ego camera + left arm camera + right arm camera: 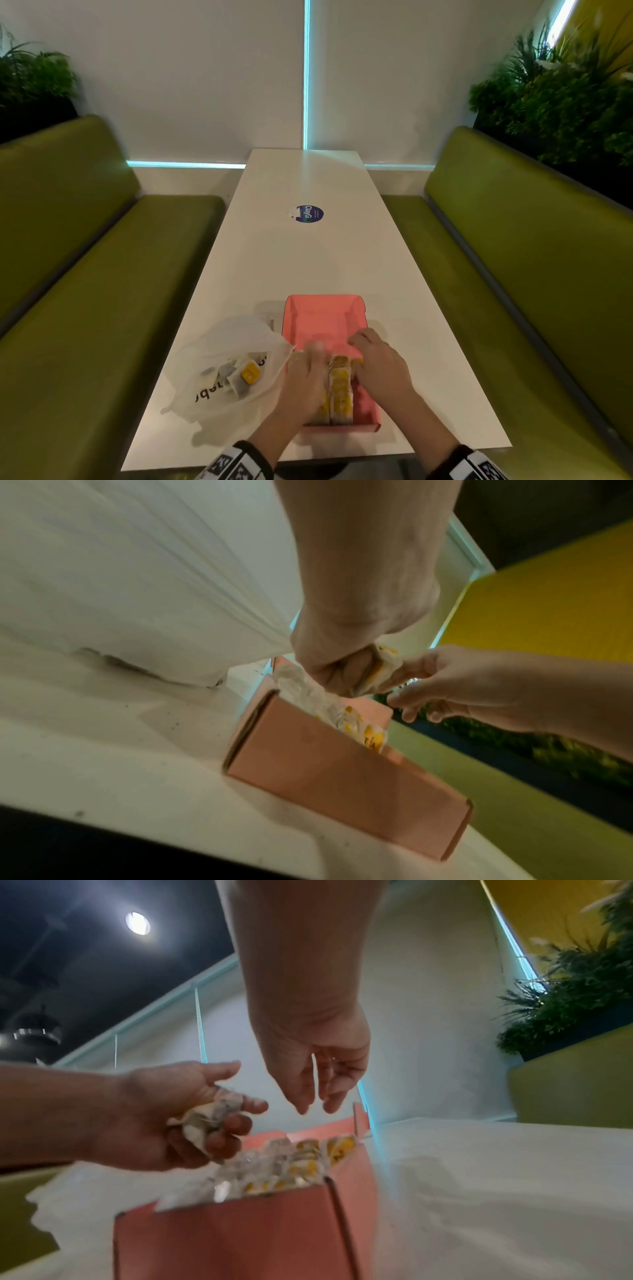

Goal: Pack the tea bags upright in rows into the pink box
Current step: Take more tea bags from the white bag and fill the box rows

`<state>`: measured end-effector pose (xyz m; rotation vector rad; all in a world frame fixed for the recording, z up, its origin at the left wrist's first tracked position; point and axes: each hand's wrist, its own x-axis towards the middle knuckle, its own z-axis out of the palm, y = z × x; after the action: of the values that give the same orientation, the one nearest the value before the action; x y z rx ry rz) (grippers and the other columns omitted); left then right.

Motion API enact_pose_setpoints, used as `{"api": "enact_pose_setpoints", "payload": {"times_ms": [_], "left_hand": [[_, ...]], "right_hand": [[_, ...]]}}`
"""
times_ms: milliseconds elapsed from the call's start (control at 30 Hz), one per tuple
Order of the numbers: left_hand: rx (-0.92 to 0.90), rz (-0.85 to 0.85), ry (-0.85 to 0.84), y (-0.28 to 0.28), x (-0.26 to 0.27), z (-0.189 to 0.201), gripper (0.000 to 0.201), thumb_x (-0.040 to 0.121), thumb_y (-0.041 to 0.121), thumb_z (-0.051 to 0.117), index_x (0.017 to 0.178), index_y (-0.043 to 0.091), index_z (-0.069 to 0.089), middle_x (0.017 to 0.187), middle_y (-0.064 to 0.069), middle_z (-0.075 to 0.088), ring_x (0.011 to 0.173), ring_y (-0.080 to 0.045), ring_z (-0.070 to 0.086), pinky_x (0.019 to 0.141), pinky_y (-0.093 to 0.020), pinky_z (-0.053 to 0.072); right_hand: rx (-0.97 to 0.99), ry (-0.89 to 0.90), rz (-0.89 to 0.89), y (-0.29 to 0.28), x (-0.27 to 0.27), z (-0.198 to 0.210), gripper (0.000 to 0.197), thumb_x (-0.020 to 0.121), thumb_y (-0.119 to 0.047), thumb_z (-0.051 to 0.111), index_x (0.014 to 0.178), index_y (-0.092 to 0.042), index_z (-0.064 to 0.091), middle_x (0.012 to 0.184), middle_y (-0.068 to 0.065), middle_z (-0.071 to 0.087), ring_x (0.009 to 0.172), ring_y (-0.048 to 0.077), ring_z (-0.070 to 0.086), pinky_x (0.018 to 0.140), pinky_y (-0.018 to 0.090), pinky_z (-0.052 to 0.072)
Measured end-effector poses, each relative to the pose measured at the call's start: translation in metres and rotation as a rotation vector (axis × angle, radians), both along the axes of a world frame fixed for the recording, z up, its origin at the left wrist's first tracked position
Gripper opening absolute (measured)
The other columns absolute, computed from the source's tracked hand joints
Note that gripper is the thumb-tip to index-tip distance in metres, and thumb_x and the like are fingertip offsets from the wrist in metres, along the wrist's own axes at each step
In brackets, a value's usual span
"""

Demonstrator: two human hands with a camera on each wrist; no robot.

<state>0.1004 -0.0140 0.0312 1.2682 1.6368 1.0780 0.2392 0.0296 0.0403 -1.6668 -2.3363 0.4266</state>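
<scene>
The pink box (325,320) lies open on the white table (308,260). Rows of yellow-tagged tea bags (340,389) stand upright in its near half, and its far half is bare. Over the box's left side my left hand (308,366) grips a small crumpled bunch of tea bags (209,1118). My right hand (371,353) hovers over the right side with fingers (304,1096) straight, pointing down and holding nothing. In the left wrist view the held tea bags (380,666) sit right beside my right hand's fingertips (411,669).
A clear plastic bag (222,373) with more tea bags lies left of the box. A round blue sticker (308,214) sits mid-table. Green benches (85,308) flank both sides, with plants (565,102) behind them. The table's near edge runs just below the box.
</scene>
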Motion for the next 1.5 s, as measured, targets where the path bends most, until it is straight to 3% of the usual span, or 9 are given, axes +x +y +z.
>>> {"api": "enact_pose_setpoints", "payload": {"times_ms": [67, 233, 400, 533, 733, 933, 1133, 1367, 1500], "left_hand": [[-0.059, 0.143, -0.333, 0.005, -0.003, 0.001, 0.044, 0.101, 0.038, 0.028, 0.082, 0.010, 0.057, 0.083, -0.006, 0.060, 0.082, -0.021, 0.055, 0.063, -0.022, 0.045], [-0.107, 0.182, -0.526, 0.015, -0.013, -0.003, 0.077, 0.071, 0.077, 0.020, 0.093, 0.013, 0.057, 0.068, -0.015, 0.060, 0.054, -0.023, 0.054, 0.042, -0.022, 0.040], [-0.101, 0.142, -0.576, 0.011, -0.010, 0.000, 0.076, 0.068, 0.077, 0.021, 0.094, 0.014, 0.054, 0.061, -0.008, 0.052, 0.045, -0.014, 0.046, 0.040, -0.020, 0.037], [-0.137, 0.085, -0.635, 0.006, -0.013, 0.007, 0.054, 0.091, 0.058, 0.026, 0.093, 0.012, 0.055, 0.061, -0.007, 0.050, 0.046, -0.012, 0.045, 0.040, -0.021, 0.036], [-0.147, 0.016, -0.591, -0.005, -0.022, 0.006, 0.020, 0.097, 0.025, 0.049, 0.094, 0.016, 0.066, 0.076, -0.001, 0.066, 0.068, -0.013, 0.059, 0.054, -0.025, 0.043], [-0.181, 0.111, -0.679, -0.008, -0.026, 0.006, 0.021, 0.095, 0.030, 0.051, 0.096, 0.012, 0.061, 0.068, -0.004, 0.063, 0.058, -0.016, 0.055, 0.056, -0.030, 0.040], [-0.176, 0.106, -0.625, -0.008, -0.028, 0.006, 0.026, 0.096, 0.034, 0.047, 0.093, 0.010, 0.058, 0.066, -0.007, 0.057, 0.050, -0.013, 0.048, 0.039, -0.019, 0.030], [-0.089, 0.270, -0.483, -0.009, -0.028, 0.005, 0.023, 0.095, 0.028, 0.052, 0.082, 0.010, 0.058, 0.065, 0.001, 0.057, 0.045, -0.008, 0.045, 0.039, -0.016, 0.028], [0.094, 0.132, -0.346, -0.009, -0.023, 0.013, 0.011, 0.089, 0.025, 0.061, 0.094, 0.016, 0.064, 0.061, 0.008, 0.057, 0.049, -0.004, 0.047, 0.045, -0.013, 0.038]], "right_hand": [[-0.031, 0.204, 0.030, -0.005, -0.005, 0.012, 0.020, 0.089, -0.019, 0.058, 0.108, -0.018, 0.062, 0.113, -0.010, 0.054, 0.080, 0.004, 0.054, 0.073, 0.019, 0.042], [-0.236, 0.515, -0.024, -0.018, -0.018, 0.029, 0.015, 0.084, -0.032, 0.066, 0.077, -0.021, 0.059, 0.085, -0.006, 0.062, 0.076, 0.004, 0.054, 0.069, 0.019, 0.044], [-0.333, 0.487, -0.014, -0.022, -0.024, 0.028, 0.022, 0.073, -0.024, 0.076, 0.071, -0.026, 0.054, 0.092, 0.000, 0.063, 0.071, 0.006, 0.050, 0.070, 0.024, 0.044], [-0.346, 0.540, -0.048, -0.021, -0.024, 0.031, 0.025, 0.075, -0.014, 0.074, 0.066, -0.027, 0.054, 0.086, -0.003, 0.061, 0.069, 0.010, 0.053, 0.072, 0.029, 0.048], [-0.434, 0.755, -0.161, -0.016, -0.020, 0.032, 0.010, 0.083, -0.012, 0.067, 0.077, -0.015, 0.060, 0.075, -0.007, 0.060, 0.057, 0.007, 0.056, 0.058, 0.018, 0.043], [-0.571, 0.982, -0.236, -0.012, -0.020, 0.037, 0.015, 0.089, -0.004, 0.058, 0.078, -0.012, 0.053, 0.068, 0.004, 0.058, 0.051, 0.011, 0.054, 0.043, 0.017, 0.033], [-0.642, 1.119, -0.291, -0.010, -0.019, 0.049, 0.011, 0.091, -0.005, 0.056, 0.080, -0.009, 0.054, 0.071, 0.008, 0.067, 0.042, 0.013, 0.052, 0.036, 0.018, 0.031], [-0.587, 1.167, -0.374, -0.005, -0.011, 0.053, 0.008, 0.090, -0.008, 0.058, 0.083, -0.009, 0.056, 0.071, 0.006, 0.069, 0.045, 0.014, 0.049, 0.044, 0.024, 0.031], [-0.585, 1.156, -0.388, -0.007, -0.014, 0.048, 0.007, 0.088, -0.005, 0.059, 0.088, -0.010, 0.055, 0.070, 0.005, 0.069, 0.044, 0.014, 0.050, 0.043, 0.024, 0.030]]}}
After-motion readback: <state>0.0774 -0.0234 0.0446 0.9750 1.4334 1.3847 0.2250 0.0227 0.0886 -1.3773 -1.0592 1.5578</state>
